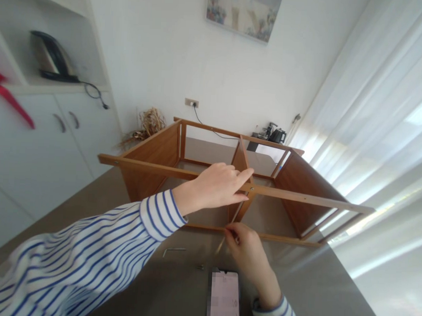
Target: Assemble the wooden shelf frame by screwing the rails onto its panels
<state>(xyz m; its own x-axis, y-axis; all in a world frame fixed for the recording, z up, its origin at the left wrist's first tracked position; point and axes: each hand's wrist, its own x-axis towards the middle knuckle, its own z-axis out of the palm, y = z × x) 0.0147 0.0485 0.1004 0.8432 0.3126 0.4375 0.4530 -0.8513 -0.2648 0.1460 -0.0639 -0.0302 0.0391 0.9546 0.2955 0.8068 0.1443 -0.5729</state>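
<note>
A brown wooden shelf unit [310, 198] lies on its side on the grey table [331, 284], its middle board [242, 152] standing across the frame. My left hand [217, 184] grips the near upper rail beside the middle board, with its index finger and thumb stretched past the rail. A round metal fitting shows in the rail just right of the fingertips. My right hand [247, 250] is lower, at the near bottom rail below the middle board. Its thumb and fingers are pinched together; what they hold, if anything, is hidden.
On the table in front lie an L-shaped hex key [174, 250], a small metal piece [201, 267] and a phone [225, 298]. Dried plants [151, 123] and small appliances [273, 133] stand behind the unit. A kettle [52, 55] sits in the left cabinet; a curtain [384, 114] hangs right.
</note>
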